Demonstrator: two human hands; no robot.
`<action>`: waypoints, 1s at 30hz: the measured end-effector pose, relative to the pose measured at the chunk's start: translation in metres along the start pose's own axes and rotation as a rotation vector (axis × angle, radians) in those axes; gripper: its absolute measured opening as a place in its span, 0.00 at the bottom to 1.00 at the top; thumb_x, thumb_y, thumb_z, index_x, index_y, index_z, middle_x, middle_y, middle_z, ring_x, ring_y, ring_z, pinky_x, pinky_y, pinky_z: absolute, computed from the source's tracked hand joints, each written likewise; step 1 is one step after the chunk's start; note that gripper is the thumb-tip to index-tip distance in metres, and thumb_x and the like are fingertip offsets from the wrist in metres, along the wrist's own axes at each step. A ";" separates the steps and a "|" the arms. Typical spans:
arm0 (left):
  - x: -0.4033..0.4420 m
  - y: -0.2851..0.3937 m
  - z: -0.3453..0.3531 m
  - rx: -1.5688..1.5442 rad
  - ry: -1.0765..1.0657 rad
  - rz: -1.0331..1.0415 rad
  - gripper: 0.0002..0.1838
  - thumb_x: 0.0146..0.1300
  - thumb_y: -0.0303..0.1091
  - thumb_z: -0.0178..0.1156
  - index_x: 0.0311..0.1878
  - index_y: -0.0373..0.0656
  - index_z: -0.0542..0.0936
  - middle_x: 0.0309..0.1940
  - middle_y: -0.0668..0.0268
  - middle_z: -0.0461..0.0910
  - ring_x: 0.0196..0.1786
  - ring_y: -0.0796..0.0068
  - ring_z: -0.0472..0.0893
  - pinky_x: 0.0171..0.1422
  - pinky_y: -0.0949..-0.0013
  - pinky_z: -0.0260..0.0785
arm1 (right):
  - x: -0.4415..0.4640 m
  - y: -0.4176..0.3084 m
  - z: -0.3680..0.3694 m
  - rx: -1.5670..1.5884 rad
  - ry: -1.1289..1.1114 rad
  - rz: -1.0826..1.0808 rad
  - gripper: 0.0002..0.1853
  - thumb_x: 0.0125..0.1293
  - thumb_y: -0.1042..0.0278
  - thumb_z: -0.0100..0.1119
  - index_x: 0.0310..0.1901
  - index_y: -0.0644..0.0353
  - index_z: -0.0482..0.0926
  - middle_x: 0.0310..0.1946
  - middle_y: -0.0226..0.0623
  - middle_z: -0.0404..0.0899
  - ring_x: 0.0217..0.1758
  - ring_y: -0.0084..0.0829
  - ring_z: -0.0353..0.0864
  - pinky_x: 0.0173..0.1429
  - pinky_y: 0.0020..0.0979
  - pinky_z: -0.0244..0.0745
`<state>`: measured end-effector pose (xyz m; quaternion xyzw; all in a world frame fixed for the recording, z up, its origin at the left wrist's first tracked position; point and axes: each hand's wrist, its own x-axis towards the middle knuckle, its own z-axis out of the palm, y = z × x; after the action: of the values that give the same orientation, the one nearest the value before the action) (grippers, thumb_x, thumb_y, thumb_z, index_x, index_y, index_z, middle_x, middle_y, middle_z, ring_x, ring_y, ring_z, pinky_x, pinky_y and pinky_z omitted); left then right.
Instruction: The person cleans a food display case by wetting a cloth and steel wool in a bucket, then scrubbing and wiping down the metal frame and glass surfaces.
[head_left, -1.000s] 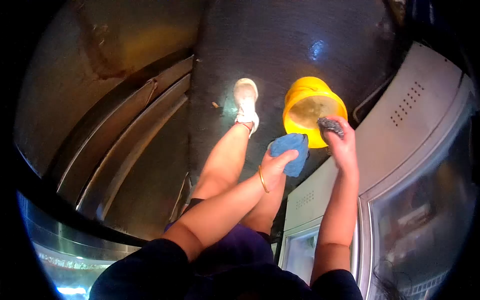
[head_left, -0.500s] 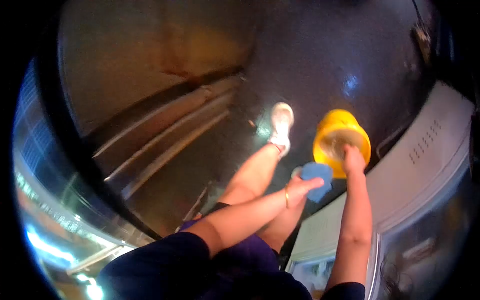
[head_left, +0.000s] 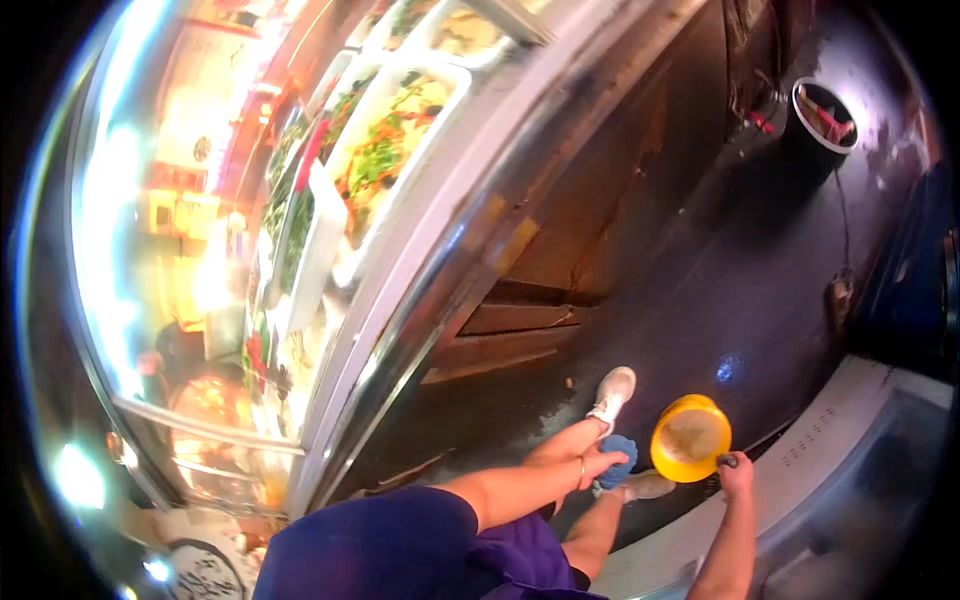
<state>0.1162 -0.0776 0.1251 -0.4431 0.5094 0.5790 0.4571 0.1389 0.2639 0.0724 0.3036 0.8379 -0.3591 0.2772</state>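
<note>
My left hand (head_left: pixel 594 467) is closed around a bunched blue cloth (head_left: pixel 618 458), beside my shins. A yellow bucket (head_left: pixel 690 405) with cloudy liquid in it is in front of my feet, to the right of the cloth. At the bucket's right rim my right hand (head_left: pixel 738 475) is closed on a small dark grey lump (head_left: pixel 730 460), perhaps a scouring pad; its kind is not clear. Whether that hand also touches the rim I cannot tell.
A lit glass display case (head_left: pixel 350 270) with white food trays (head_left: pixel 400 150) fills the left. A white-rimmed bin (head_left: pixel 800 120) stands far off at top right on the dark wet floor (head_left: pixel 740 260). A pale cabinet (head_left: pixel 800 440) runs along the right.
My view has swung left, bringing the display case and bin into sight. My right hand has come out of the yellow bucket to its right rim. The blue cloth is still in my left hand.
</note>
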 end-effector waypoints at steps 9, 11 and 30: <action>-0.121 0.061 0.077 -0.629 -0.848 -0.106 0.22 0.66 0.42 0.54 0.59 0.40 0.77 0.51 0.60 0.84 0.53 0.63 0.83 0.62 0.56 0.75 | -0.160 -0.191 -0.062 1.288 -0.419 0.163 0.16 0.54 0.72 0.52 0.46 0.63 0.78 0.38 0.38 0.82 0.34 0.35 0.84 0.33 0.38 0.82; -0.162 0.062 0.074 -0.704 -0.865 -0.066 0.22 0.66 0.41 0.54 0.59 0.40 0.77 0.51 0.60 0.84 0.54 0.63 0.83 0.66 0.55 0.72 | -0.188 -0.215 -0.071 1.229 -0.335 0.021 0.16 0.54 0.73 0.52 0.45 0.64 0.79 0.39 0.36 0.81 0.37 0.31 0.82 0.43 0.34 0.81; -0.372 0.457 -0.017 2.333 0.757 1.498 0.25 0.39 0.37 0.70 0.47 0.51 0.81 0.55 0.61 0.77 0.58 0.59 0.76 0.60 0.52 0.67 | -0.221 -0.297 -0.124 1.884 -0.419 -0.112 0.25 0.69 0.44 0.49 0.55 0.57 0.78 0.47 0.39 0.83 0.46 0.41 0.83 0.41 0.44 0.81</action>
<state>-0.2607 -0.1525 0.5723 0.4208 0.8818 -0.2122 -0.0146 0.0447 0.1251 0.4252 0.2907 0.1531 -0.9433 0.0465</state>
